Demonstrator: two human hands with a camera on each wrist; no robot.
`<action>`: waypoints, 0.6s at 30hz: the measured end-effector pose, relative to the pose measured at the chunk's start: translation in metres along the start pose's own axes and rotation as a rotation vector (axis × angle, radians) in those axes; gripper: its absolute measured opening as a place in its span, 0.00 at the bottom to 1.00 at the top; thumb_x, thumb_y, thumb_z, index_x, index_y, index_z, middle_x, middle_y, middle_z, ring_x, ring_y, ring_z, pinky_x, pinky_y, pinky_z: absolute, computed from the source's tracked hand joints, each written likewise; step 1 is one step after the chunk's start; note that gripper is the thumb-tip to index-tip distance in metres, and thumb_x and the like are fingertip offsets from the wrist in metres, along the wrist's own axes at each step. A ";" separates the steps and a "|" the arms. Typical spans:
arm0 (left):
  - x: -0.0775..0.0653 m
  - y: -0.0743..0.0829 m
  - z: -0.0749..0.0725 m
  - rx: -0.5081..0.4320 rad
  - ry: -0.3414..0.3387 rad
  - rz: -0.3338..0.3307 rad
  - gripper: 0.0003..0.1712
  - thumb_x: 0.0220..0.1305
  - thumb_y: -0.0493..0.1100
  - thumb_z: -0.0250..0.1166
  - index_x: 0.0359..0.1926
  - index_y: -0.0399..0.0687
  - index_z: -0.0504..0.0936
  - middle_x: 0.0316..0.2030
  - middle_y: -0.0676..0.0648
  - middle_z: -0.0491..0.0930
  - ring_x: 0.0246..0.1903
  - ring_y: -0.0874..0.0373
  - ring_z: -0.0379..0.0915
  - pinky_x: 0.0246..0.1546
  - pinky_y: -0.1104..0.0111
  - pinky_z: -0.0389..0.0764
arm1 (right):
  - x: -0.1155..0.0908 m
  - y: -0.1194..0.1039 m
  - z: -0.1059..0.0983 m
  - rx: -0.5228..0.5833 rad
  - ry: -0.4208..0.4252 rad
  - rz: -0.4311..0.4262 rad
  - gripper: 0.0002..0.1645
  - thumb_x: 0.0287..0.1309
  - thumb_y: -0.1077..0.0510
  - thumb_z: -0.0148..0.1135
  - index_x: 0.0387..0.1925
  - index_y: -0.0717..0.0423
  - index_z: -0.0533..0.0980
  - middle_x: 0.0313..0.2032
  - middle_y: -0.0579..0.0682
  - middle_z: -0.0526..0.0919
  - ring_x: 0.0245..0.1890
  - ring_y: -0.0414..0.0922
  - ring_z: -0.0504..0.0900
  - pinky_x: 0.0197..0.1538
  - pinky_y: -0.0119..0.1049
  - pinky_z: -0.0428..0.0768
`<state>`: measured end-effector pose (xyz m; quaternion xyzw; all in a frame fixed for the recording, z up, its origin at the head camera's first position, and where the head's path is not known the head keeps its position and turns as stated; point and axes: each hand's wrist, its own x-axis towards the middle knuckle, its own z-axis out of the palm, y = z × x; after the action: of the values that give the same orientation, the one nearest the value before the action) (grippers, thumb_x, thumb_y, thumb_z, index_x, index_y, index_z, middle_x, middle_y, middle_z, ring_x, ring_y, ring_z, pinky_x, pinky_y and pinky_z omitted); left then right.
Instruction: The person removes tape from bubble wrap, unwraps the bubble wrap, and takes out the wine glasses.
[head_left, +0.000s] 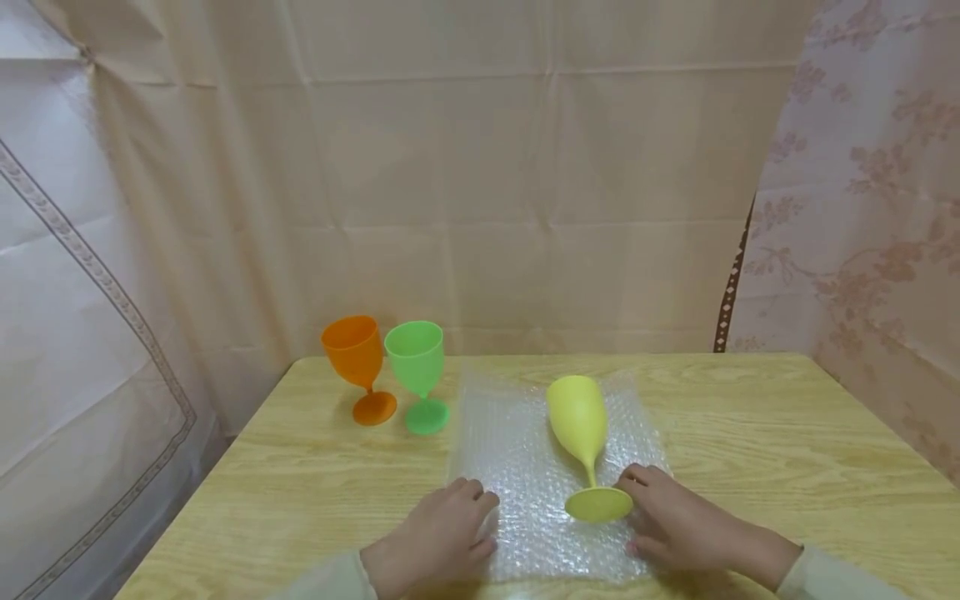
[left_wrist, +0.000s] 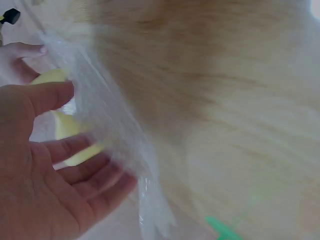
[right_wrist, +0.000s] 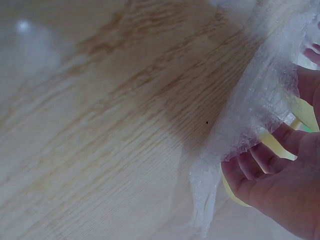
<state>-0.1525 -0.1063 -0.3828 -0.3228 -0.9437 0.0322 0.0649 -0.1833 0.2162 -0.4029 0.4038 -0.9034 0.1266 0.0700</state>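
Observation:
A yellow plastic goblet (head_left: 577, 417) lies on its side on a sheet of bubble wrap (head_left: 517, 475), its bowl pointing away and its round foot toward me. At the sheet's left edge is my left hand (head_left: 446, 529), fingers loosely bent. In the left wrist view its fingertips touch the bubble wrap (left_wrist: 115, 115), with the thumb held apart from them. My right hand (head_left: 678, 521) is at the opposite edge, close beside the goblet's foot. The right wrist view has its fingertips against the bubble wrap (right_wrist: 255, 110), the thumb spaced away from the fingers.
An orange goblet (head_left: 356, 354) and a green goblet (head_left: 417, 358) stand upright side by side at the back left of the wooden table (head_left: 765, 433). Beige cloth (head_left: 480, 167) hangs behind the table, with patterned cloth on both sides.

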 end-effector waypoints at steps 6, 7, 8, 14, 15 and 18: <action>-0.002 -0.003 0.009 -0.130 -0.032 0.012 0.14 0.56 0.52 0.64 0.40 0.49 0.79 0.33 0.54 0.75 0.32 0.62 0.67 0.36 0.75 0.75 | -0.002 -0.001 -0.001 0.025 -0.032 0.006 0.29 0.50 0.43 0.69 0.50 0.51 0.74 0.45 0.40 0.74 0.43 0.35 0.71 0.45 0.34 0.79; -0.002 -0.003 0.010 -0.122 -0.033 0.020 0.15 0.56 0.52 0.64 0.41 0.50 0.78 0.33 0.54 0.75 0.33 0.62 0.68 0.37 0.74 0.75 | -0.003 -0.001 -0.002 0.033 -0.044 0.013 0.29 0.50 0.42 0.69 0.50 0.51 0.74 0.45 0.40 0.74 0.44 0.35 0.71 0.45 0.34 0.79; -0.001 -0.003 0.010 -0.122 -0.035 0.027 0.15 0.57 0.52 0.64 0.41 0.50 0.78 0.34 0.54 0.75 0.33 0.62 0.67 0.38 0.74 0.75 | -0.003 -0.001 -0.003 0.037 -0.050 0.016 0.29 0.50 0.42 0.69 0.50 0.51 0.74 0.45 0.40 0.74 0.44 0.36 0.71 0.45 0.34 0.79; 0.003 -0.003 0.007 -0.047 -0.053 0.076 0.15 0.59 0.53 0.62 0.42 0.50 0.76 0.35 0.53 0.75 0.34 0.61 0.68 0.41 0.73 0.75 | -0.005 -0.002 -0.007 0.037 -0.058 0.019 0.30 0.51 0.41 0.68 0.51 0.52 0.74 0.47 0.41 0.74 0.44 0.37 0.72 0.45 0.35 0.79; 0.004 -0.003 0.006 -0.043 -0.075 0.075 0.16 0.59 0.54 0.62 0.42 0.50 0.76 0.36 0.53 0.75 0.35 0.61 0.68 0.41 0.73 0.75 | -0.005 -0.002 -0.008 0.036 -0.056 0.018 0.30 0.51 0.41 0.68 0.51 0.52 0.74 0.46 0.41 0.75 0.44 0.37 0.72 0.45 0.34 0.79; 0.012 -0.008 -0.002 -0.016 -0.173 0.102 0.16 0.61 0.55 0.61 0.43 0.51 0.78 0.38 0.53 0.77 0.36 0.62 0.70 0.41 0.74 0.76 | -0.005 -0.003 -0.007 0.030 -0.046 0.024 0.31 0.51 0.41 0.69 0.51 0.53 0.74 0.46 0.41 0.75 0.43 0.37 0.72 0.45 0.35 0.79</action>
<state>-0.1662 -0.1047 -0.3786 -0.3669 -0.9283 0.0557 -0.0214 -0.1780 0.2196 -0.3963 0.3965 -0.9076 0.1315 0.0416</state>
